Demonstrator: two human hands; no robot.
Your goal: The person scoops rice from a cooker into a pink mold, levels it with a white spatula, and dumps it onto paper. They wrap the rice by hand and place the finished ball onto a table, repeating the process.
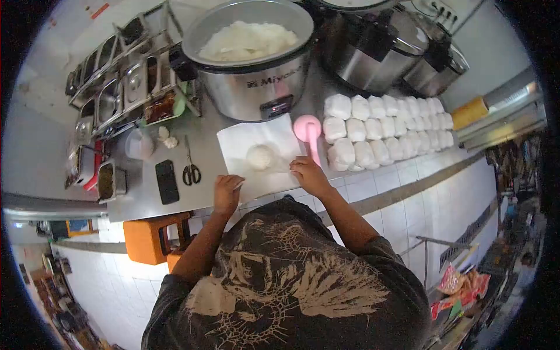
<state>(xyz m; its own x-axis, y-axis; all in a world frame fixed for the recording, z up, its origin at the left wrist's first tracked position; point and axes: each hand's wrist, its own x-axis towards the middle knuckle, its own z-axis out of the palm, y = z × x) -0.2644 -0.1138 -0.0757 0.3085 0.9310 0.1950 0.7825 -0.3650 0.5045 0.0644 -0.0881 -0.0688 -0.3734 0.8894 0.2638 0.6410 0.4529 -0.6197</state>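
Observation:
White paper (236,143) lies on the steel counter in front of a large rice cooker, with a rounded mound of rice (261,156) on it. At the paper's near left corner is my left hand (228,191), fingers closed on the paper's edge. My right hand (308,174) pinches the near right edge of the paper, to the right of the mound. A pink scoop (308,128) rests beside the paper, its handle toward my right hand. Rows of white wrapped packets (373,129) stand to the right.
The open rice cooker (254,87) holds white rice. More cookers (367,58) stand behind the packets. Black scissors (191,174), a phone (167,182) and a small metal tin (111,182) lie left, below racks of food trays (125,87). An orange stool (146,240) is under the counter.

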